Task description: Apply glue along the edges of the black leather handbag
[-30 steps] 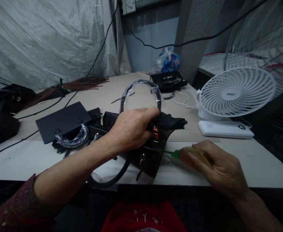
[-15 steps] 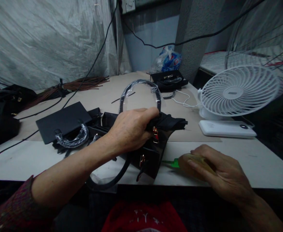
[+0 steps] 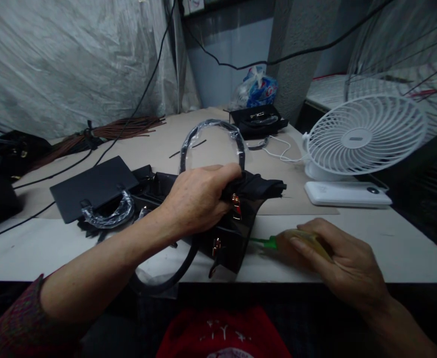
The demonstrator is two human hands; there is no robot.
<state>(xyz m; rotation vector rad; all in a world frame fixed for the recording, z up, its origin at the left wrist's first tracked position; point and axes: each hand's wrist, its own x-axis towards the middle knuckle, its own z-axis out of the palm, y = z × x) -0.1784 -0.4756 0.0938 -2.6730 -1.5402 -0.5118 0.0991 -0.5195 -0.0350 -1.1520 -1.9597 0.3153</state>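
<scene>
My left hand [image 3: 203, 199] grips the top of a black handbag [image 3: 229, 248], its fingers hidden behind the bag's folded black lining. The bag has gold-coloured metal fittings, one plastic-wrapped handle [image 3: 213, 124] standing up at the back and another handle hanging over the table's front edge. In my right hand [image 3: 345, 258] is a yellowish, translucent squeeze bottle [image 3: 296, 247], lying almost level with its green nozzle [image 3: 269, 242] pointing left. The thin nozzle tip reaches the bag's right side; whether it touches I cannot tell.
Left of the bag lies another black handbag [image 3: 95, 186] with a wrapped handle. A white fan [image 3: 364, 136] and a white power bank [image 3: 347, 193] stand on the right. Behind are a black bag [image 3: 258, 124], a bundle of brown strips [image 3: 129, 128] and black cables. The white table [image 3: 401, 248] ends close in front.
The whole view has shifted slightly. Both hands keep their hold, and the bottle stays at the bag's right side with barely any movement.
</scene>
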